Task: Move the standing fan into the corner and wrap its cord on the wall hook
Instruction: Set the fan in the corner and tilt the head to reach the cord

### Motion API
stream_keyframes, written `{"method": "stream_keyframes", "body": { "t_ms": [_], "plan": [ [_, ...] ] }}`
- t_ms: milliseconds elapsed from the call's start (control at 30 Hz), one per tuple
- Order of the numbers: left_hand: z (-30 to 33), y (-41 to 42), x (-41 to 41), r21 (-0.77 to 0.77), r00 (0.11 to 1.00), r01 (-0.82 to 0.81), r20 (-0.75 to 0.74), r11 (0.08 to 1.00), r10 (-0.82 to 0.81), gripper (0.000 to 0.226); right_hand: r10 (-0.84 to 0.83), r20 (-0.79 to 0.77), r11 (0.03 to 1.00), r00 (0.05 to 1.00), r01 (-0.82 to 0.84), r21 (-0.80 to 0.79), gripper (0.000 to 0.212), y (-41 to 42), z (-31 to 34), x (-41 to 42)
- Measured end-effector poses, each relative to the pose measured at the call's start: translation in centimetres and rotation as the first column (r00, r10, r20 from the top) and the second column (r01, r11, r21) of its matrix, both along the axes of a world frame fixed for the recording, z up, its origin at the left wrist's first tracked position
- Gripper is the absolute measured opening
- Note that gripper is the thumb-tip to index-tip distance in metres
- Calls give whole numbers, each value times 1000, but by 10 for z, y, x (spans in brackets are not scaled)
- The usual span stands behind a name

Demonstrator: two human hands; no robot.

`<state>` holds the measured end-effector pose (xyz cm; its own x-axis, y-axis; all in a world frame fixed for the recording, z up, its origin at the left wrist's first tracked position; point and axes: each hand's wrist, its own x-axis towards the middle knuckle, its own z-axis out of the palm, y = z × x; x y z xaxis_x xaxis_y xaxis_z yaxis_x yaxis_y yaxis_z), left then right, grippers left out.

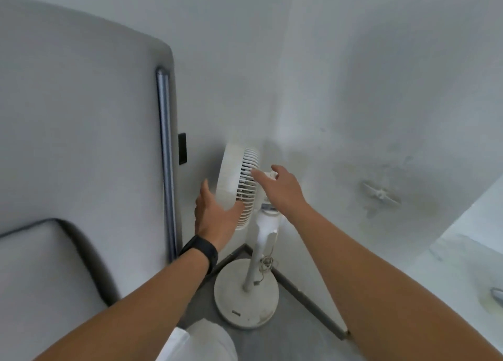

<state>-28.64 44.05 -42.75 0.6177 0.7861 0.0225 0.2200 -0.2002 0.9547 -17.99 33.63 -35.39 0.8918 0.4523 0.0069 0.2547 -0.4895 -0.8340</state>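
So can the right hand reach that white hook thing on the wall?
Probably yes. The right hand is at the back of the fan head, and only bare wall lies between it and the wall hook.

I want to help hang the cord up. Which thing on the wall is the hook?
Start at the white standing fan in the corner and go along the stained wall on its right. At about the height of the fan's head is the wall hook, a small white cross-shaped piece. It is the only thing sticking out of that wall; the black plate is on the other wall.
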Motion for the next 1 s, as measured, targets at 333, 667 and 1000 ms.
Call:
{"method": "stream_keyframes", "body": {
  "t_ms": [333, 667, 1000],
  "plan": [
    [-4, -14, -3, -96, 964, 221, 175, 970, -202, 37, 63, -14, 977, 998, -65, -205, 120, 51, 0, 18],
    [12, -2, 14, 66, 999, -21, 39, 998, 18, 87, 368, 195, 841, 909, -236, -486, 99, 17, 2, 28],
    [23, 21, 39, 523, 950, 191, -312, 831, -23, 91, 472, 198, 797, 859, -319, -513, 85, -30, 5, 51]
  ]
}}
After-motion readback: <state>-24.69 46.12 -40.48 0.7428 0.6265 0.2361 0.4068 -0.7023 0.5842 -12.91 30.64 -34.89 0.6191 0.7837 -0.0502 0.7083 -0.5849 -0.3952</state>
